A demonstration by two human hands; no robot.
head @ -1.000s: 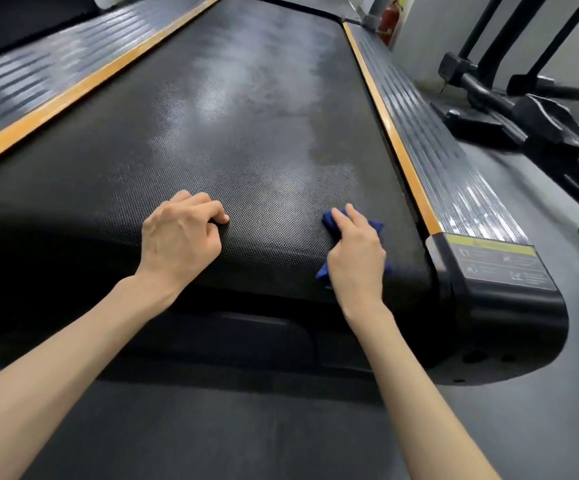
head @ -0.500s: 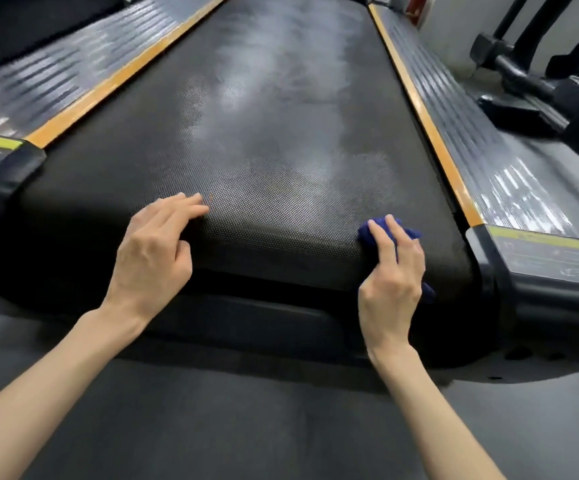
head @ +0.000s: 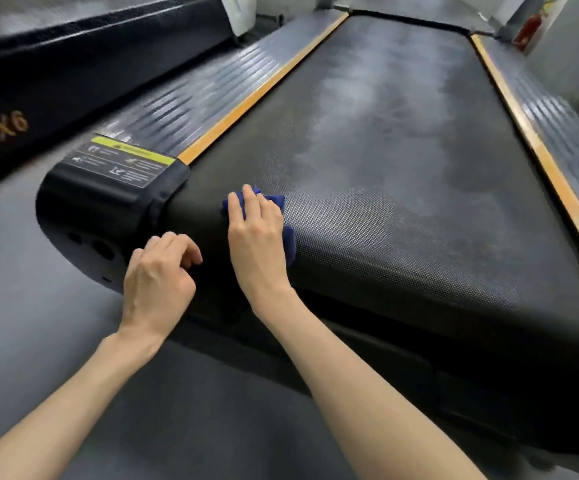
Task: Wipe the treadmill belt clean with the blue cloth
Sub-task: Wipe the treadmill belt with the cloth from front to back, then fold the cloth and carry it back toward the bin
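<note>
The black textured treadmill belt [head: 402, 174] fills the middle of the view, with pale smeared patches along its length. My right hand [head: 257, 233] lies flat on the blue cloth [head: 276, 200] and presses it onto the belt's near left corner; most of the cloth is hidden under the palm. My left hand [head: 158, 278] hovers at the belt's rear curved edge just left of the right hand, fingers loosely curled, holding nothing.
Ribbed side rails with orange strips [head: 257, 95] [head: 537, 143] flank the belt. A black end cap with a warning label [head: 118, 164] is at the near left corner. A second machine's black body [head: 73, 71] stands left. A red fire extinguisher [head: 530, 26] is far right.
My right hand has swept the cloth from the belt's near right corner across to its near left corner. My left hand came off the belt and shifted left, fingers now curled.
</note>
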